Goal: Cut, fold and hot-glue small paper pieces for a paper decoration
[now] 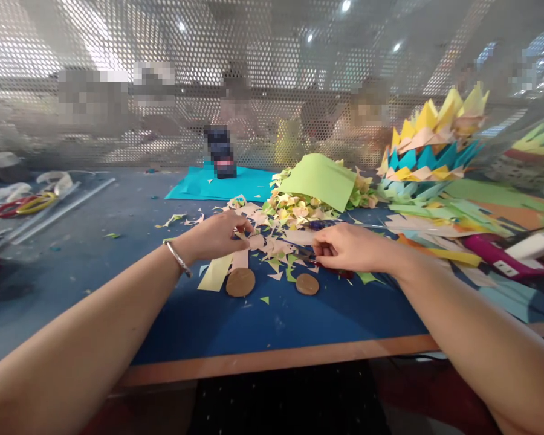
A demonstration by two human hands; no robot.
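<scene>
Our forearms [95,320] cross the bench [263,326]; at the pink paper scraps [276,246] our left hand [217,235] is part-open, apparently empty, while our right hand [347,246] curls, holding what, if anything, we cannot tell.

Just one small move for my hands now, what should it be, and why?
I'd probably nudge the loose pink paper scraps back toward the heap of paper clippings. They lie scattered between your left hand and right hand, and the heap, partly covered by a light green sheet, sits just beyond them.
</scene>
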